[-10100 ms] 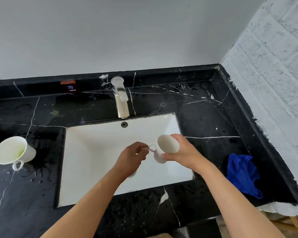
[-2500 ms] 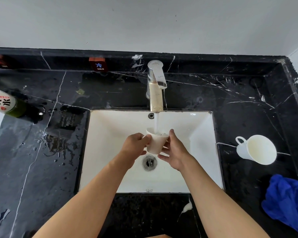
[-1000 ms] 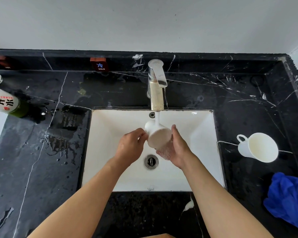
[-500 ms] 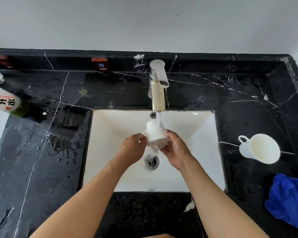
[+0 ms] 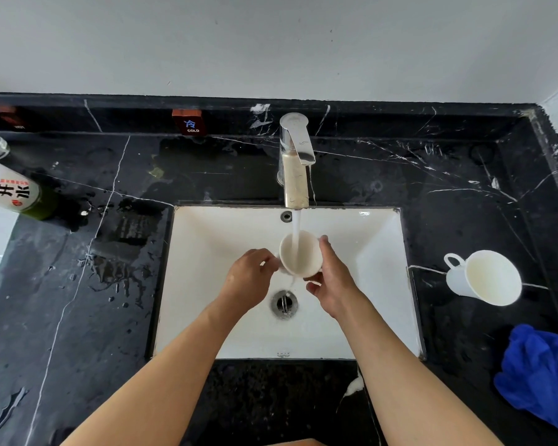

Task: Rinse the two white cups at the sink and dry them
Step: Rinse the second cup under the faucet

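One white cup (image 5: 300, 254) is held over the white sink (image 5: 207, 252), mouth tilted up under the water stream running from the chrome faucet (image 5: 295, 156). My left hand (image 5: 250, 278) pinches it at the handle side and my right hand (image 5: 334, 284) cradles its right side and bottom. Water spills from the cup toward the drain (image 5: 284, 304). The second white cup (image 5: 484, 278) lies on its side on the black counter right of the sink, handle pointing left. A crumpled blue cloth (image 5: 538, 378) lies near the counter's front right.
A bottle with a white and green label (image 5: 13, 194) lies at the left on the black marble counter (image 5: 78, 317), which has water puddles left of the sink. A small cold-water tag (image 5: 187, 122) sits on the backsplash. A white wall closes off the right corner.
Half a second ago the cup was upside down, water hitting its base. I have turned it mouth up, so the stream now runs into it. The other cup and cloth have not moved.
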